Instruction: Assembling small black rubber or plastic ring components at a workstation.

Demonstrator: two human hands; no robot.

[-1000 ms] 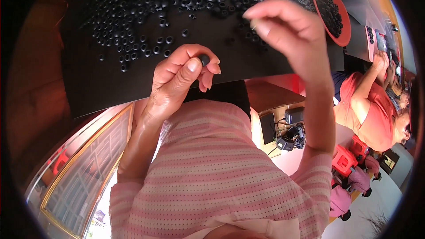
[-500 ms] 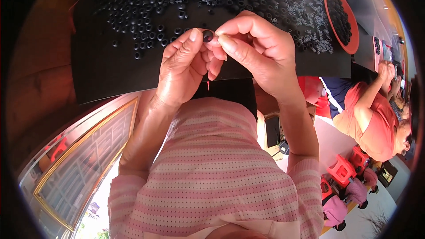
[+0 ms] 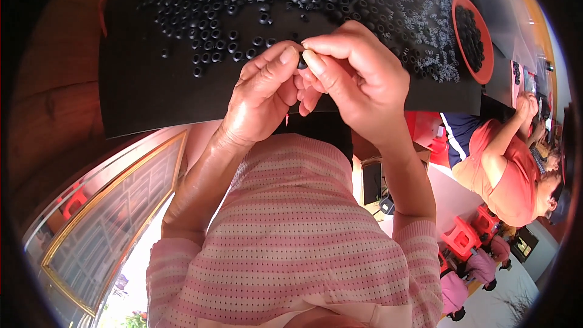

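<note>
My left hand (image 3: 262, 97) and my right hand (image 3: 358, 79) meet above the near edge of a black mat (image 3: 152, 97). Together their fingertips pinch one small black ring (image 3: 302, 61). The left thumb and forefinger hold it from the left, and the right thumb and forefinger press on it from the right. Behind the hands, several loose black rings (image 3: 243, 12) lie scattered over the mat. Further right lies a heap of small pale springs (image 3: 425, 36). Part of the held ring is hidden by my fingertips.
An orange dish (image 3: 486, 73) filled with black pieces sits at the mat's right end. To the right, another person in an orange shirt (image 3: 504, 164) works at the same surface. Red stools (image 3: 461, 237) stand on the floor below.
My right hand came down from the back right and joined my left hand. Both hands now pinch the small black ring, which the left hand alone held a second ago.
</note>
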